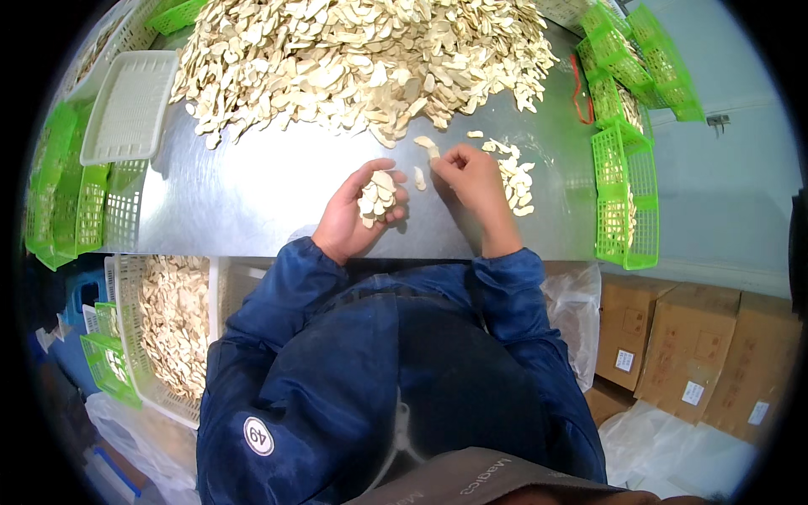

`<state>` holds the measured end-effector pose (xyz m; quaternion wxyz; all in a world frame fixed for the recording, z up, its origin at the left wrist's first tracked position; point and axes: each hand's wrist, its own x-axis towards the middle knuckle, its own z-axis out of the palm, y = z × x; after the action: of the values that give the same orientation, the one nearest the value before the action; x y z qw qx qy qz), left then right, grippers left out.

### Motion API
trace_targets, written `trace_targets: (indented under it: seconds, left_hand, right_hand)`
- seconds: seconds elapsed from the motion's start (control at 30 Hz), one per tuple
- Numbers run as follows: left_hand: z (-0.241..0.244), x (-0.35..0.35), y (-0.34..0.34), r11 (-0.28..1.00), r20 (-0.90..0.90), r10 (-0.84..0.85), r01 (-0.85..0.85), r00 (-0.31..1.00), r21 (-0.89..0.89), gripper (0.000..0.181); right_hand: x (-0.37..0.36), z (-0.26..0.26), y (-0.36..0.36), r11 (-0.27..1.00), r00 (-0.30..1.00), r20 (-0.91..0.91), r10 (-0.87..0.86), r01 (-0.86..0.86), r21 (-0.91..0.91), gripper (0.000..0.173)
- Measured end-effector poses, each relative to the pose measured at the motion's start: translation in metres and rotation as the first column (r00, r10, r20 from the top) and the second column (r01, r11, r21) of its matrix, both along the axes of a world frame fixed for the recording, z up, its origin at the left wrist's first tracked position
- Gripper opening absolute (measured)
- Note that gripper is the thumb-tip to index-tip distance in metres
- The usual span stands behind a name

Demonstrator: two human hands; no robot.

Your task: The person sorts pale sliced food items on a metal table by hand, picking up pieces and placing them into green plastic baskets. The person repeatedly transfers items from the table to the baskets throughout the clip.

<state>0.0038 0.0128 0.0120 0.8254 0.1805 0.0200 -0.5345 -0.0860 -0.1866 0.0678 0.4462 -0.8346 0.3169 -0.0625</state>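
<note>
Pale dried slices, their exact kind not clear, form a large heap on the metal table in front of me. My left hand is palm up, its fingers curled around a small bunch of slices. To its right, the thumb and forefinger of my right hand pinch the lower end of a slice. Another slice lies against or close by that one. A single slice rests on the metal between my hands. Just right of my right hand lies a small loose pile of slices.
Green plastic baskets with slices line the right edge, near a red cord. At left are a white tray and green baskets. Below the table stand a white crate of slices and cardboard boxes.
</note>
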Motion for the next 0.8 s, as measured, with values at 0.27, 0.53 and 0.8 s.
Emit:
trace_targets:
  seconds: [0.27, 0.53, 0.8]
  left_hand:
    - [0.005, 0.001, 0.000, 0.999, -0.018, -0.025, 0.024, 1.000, -0.038, 0.038]
    - [-0.008, 0.000, 0.002, 0.992, -0.048, -0.046, 0.040, 0.998, -0.120, 0.030]
    - [-0.003, 0.001, 0.001, 0.993, -0.016, -0.041, 0.039, 0.999, -0.108, 0.027]
  right_hand:
    - [0.029, -0.015, -0.011, 0.871, 0.981, 0.084, 0.177, -0.117, -0.477, 0.024]
    - [0.019, -0.004, -0.013, 0.878, 0.966, -0.174, 0.190, -0.246, -0.410, 0.020]
    - [0.076, -0.010, -0.016, 0.649, 0.910, 0.267, 0.317, -0.003, -0.761, 0.009]
